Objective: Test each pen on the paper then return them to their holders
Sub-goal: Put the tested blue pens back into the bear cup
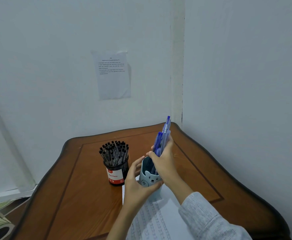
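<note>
The left hand point(138, 182) reaches in from 6 o'clock with bare forearm and curls round the near left side of the bear holder point(150, 179), thumb across its front wall and fingers wrapped behind its rim, so it grips the cup and steadies it on the table point(72, 187). The right hand point(164, 161), coming from 5 o'clock out of a grey ribbed sleeve point(207, 217), is raised just above the holder's mouth with its back toward the camera and its fingers clamped round a bundle of blue pens point(165, 134). The two hands are close together, one on the cup and one on the bundle, with fingertips nearly meeting at the rim. The pens stand bunched and tilted toward 1 o'clock, translucent blue barrels with blue tops, the tallest rising well over the knuckles; their lower ends seem to reach into the holder, though blur hides how far. The holder is pale blue with a dark inside and a bear face drawn on its front, and it sits on the far edge of a paper point(159, 217) covered in rows of small pen marks, which runs to 6 o'clock. At 9 o'clock of it, just beside the left hand, stands a black holder point(117, 172) with a red and white label, packed with black pens point(114, 151)
</note>
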